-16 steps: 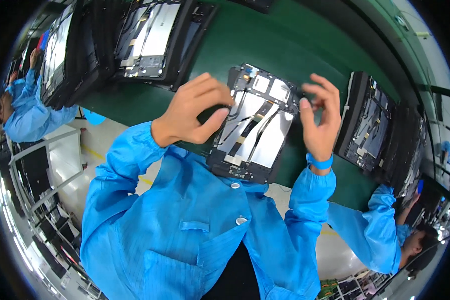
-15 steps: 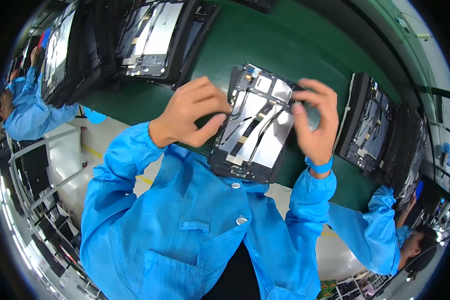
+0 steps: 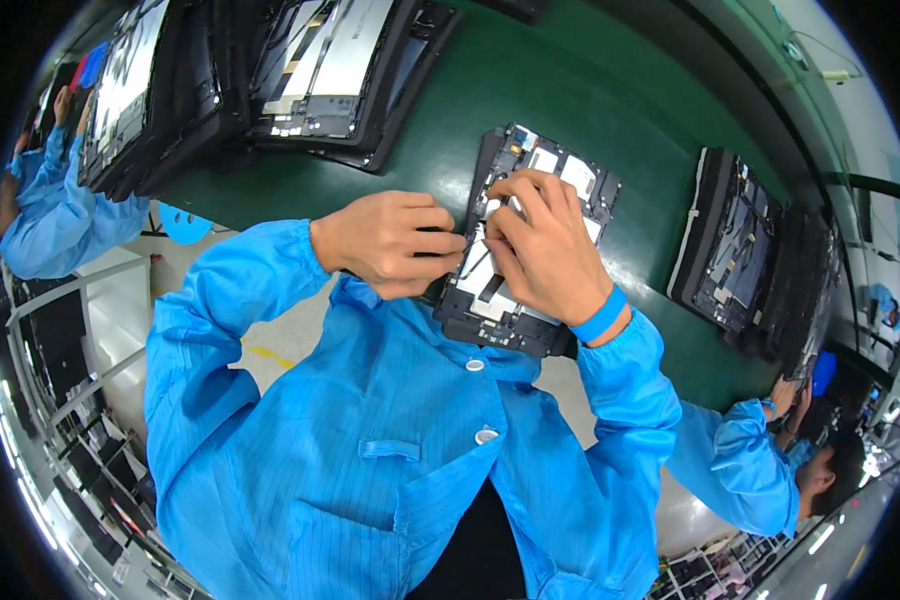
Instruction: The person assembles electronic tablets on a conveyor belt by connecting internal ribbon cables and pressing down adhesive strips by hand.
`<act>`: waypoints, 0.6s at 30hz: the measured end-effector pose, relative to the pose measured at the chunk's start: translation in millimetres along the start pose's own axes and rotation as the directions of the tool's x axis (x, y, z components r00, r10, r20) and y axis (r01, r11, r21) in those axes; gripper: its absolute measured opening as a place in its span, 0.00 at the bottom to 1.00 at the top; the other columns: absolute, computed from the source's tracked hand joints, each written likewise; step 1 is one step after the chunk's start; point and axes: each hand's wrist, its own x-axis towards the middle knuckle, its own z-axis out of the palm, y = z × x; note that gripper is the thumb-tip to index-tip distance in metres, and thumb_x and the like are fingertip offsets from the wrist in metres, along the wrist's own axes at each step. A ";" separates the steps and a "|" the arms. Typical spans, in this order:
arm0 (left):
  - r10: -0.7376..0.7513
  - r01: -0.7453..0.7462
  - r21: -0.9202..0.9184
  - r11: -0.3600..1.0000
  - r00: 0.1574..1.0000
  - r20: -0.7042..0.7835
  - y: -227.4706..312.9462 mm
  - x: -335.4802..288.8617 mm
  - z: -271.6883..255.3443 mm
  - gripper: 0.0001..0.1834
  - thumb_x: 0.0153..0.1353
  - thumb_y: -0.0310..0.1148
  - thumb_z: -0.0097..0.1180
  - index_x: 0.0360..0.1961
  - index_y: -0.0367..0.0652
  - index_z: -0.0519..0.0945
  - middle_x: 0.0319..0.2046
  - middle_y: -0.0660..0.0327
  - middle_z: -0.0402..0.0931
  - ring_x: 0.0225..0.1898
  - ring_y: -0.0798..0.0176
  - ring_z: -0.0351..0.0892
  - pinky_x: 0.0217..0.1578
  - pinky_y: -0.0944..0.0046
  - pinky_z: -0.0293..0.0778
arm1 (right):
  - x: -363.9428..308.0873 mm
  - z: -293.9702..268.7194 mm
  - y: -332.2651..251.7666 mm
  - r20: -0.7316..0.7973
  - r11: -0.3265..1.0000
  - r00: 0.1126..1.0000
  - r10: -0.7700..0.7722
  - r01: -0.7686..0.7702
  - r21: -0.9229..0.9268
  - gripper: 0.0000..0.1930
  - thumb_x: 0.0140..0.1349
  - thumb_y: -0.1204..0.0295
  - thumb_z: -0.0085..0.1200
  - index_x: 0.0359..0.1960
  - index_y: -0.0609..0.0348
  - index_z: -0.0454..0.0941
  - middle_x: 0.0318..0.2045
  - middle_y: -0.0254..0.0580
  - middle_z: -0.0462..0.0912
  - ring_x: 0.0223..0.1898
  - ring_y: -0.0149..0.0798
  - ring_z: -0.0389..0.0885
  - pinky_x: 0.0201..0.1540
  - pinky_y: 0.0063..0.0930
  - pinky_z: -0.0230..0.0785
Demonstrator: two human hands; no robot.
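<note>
In the head view, an opened tablet chassis (image 3: 535, 250) is lying at the near edge of the green worktop (image 3: 610, 110), just in front of the person's blue smock. The left hand (image 3: 395, 243) is curling its fingers closed against the chassis's left edge, steadying it. The right hand (image 3: 545, 250) is lying over the middle of the chassis, fingers bent and pinched narrow on a small part inside that is too hidden to identify; a blue wrist strap (image 3: 600, 318) is circling that wrist. More open chassis are stacking at the far left corner (image 3: 320, 70) and along the right edge (image 3: 740, 250). Co-workers in blue sleeves are standing at the left (image 3: 55, 215) and lower right (image 3: 735, 465).
</note>
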 end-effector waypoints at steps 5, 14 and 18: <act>0.034 -0.035 -0.029 0.999 0.999 -0.041 -6.4 -8.3 4.0 0.22 0.50 0.34 0.68 0.47 0.36 0.91 0.47 0.55 0.89 0.43 0.55 0.85 0.40 0.56 0.82 | -1.3 -11.0 -4.5 0.021 0.999 1.000 0.023 -0.023 0.031 0.06 0.57 0.77 0.69 0.35 0.59 0.84 0.53 0.42 0.82 0.65 0.54 0.75 0.67 0.51 0.67; 0.083 -0.086 -0.108 0.990 0.996 -0.029 -15.0 -6.4 7.4 0.21 0.56 0.37 0.66 0.47 0.34 0.91 0.51 0.50 0.90 0.41 0.52 0.86 0.40 0.54 0.83 | 2.8 -4.6 -2.8 0.015 0.999 1.000 0.005 -0.005 -0.038 0.08 0.54 0.78 0.68 0.36 0.59 0.83 0.47 0.41 0.83 0.59 0.51 0.78 0.64 0.47 0.70; 0.083 -0.088 -0.129 0.988 0.996 -0.044 -16.6 -6.1 8.5 0.21 0.57 0.37 0.67 0.47 0.34 0.91 0.49 0.50 0.89 0.41 0.51 0.86 0.40 0.54 0.83 | 0.3 -16.4 -1.5 0.082 0.998 0.997 -0.012 0.017 -0.059 0.10 0.54 0.77 0.68 0.38 0.61 0.84 0.45 0.43 0.82 0.57 0.51 0.78 0.63 0.47 0.70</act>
